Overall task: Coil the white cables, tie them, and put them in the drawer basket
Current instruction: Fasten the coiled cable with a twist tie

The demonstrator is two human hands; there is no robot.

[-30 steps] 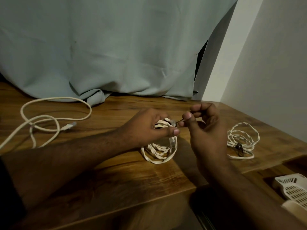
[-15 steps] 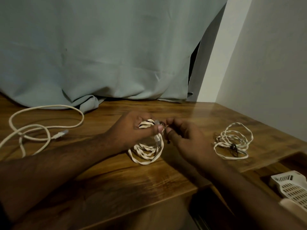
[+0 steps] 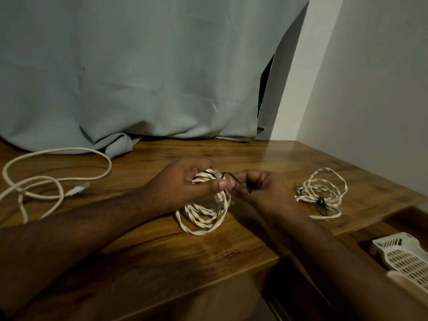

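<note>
Wooden desk [image 3: 162, 246] — left hand [image 3: 183, 184] grips coiled cable [image 3: 203, 218]; right hand [image 3: 261, 191] pinches black tie [image 3: 232, 179].

A dim wooden table [image 3: 143, 251] meets a pale green curtain [image 3: 139, 77] and white wall [image 3: 370, 89].

Loose cable [image 3: 55, 179] and basket [image 3: 403, 258] run off frame; left hand [image 3: 185, 184] hides coil top.
</note>
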